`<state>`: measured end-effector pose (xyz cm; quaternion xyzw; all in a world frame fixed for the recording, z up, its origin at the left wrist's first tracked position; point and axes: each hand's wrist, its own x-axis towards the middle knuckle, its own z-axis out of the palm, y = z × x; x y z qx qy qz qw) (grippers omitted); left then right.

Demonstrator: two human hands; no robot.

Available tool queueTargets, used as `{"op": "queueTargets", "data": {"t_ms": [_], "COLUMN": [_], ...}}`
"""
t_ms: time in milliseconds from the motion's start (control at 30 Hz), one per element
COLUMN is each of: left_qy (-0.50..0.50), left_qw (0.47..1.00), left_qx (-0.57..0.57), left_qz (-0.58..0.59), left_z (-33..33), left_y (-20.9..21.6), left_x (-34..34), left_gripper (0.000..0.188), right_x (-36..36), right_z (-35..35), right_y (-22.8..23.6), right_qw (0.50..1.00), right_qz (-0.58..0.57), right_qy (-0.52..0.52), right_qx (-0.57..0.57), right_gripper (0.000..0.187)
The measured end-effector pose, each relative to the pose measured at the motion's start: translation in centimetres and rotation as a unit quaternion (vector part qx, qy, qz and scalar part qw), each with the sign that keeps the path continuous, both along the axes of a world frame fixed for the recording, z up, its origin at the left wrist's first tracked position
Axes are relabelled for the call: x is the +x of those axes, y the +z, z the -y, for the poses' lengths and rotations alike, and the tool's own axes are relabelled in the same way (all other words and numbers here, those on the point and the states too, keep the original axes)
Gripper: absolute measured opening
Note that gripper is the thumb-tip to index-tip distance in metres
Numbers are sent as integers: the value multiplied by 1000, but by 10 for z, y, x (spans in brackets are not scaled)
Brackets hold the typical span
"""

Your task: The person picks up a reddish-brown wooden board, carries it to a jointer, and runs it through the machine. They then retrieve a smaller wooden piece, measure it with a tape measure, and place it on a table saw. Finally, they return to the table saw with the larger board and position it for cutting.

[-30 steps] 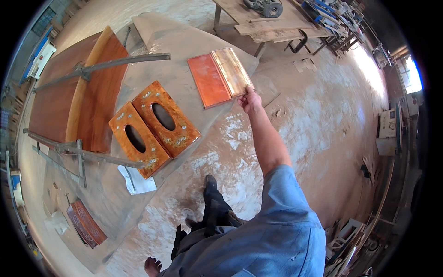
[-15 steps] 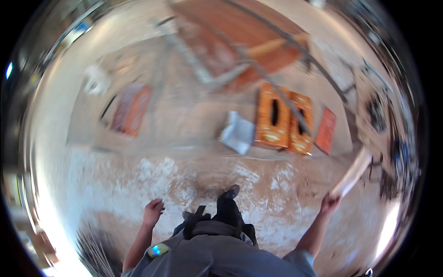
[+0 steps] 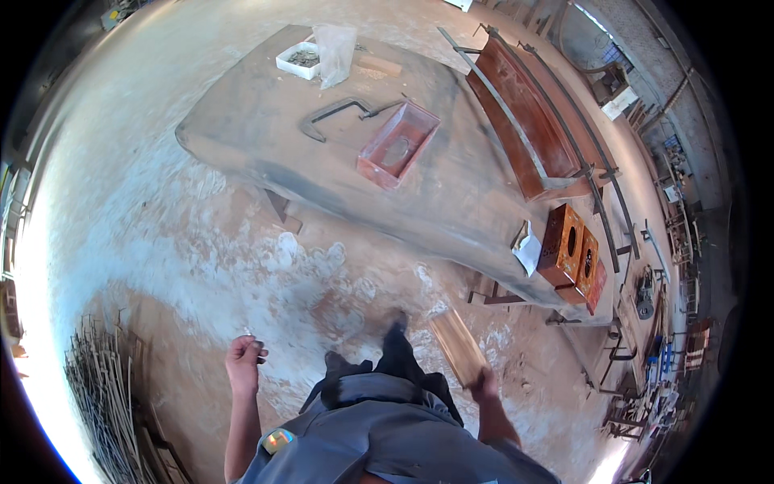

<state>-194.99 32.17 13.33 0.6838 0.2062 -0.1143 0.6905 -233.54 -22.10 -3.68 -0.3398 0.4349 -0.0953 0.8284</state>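
The right hand (image 3: 485,382) grips a pale wooden panel (image 3: 458,347) at its near end; the panel hangs over the floor, off the tabletop (image 3: 266,145), so the pick-up looks done and the panel is not yet set down; the left hand (image 3: 244,361) is narrow, fingers curled, and I cannot tell whether it holds anything; towards the tabletop's right corner two orange boxes (image 3: 562,248) stand side by side, untouched, a red panel (image 3: 597,289) just beyond; white paper (image 3: 526,249) lies beside them; farther in, an open reddish box (image 3: 418,131) sits near a clamp (image 3: 322,113).
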Motion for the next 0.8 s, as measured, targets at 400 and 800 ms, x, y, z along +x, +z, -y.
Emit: {"op": "queueTargets", "data": {"t_ms": [400,800], "left_qy": [154,385], "left_qw": [986,922], "left_qx": [50,42], "left_qz": [24,-15], "left_z": [-134,-309], "left_y": [53,53], "left_x": [122,240], "left_gripper": [23,29], "right_x": [546,908], "right_z": [-238,-522], "right_y": [100,164], "right_qw": [967,892], "right_qz": [86,141], "right_qy": [220,376], "right_qx": [93,209], "right_gripper": [42,40]}}
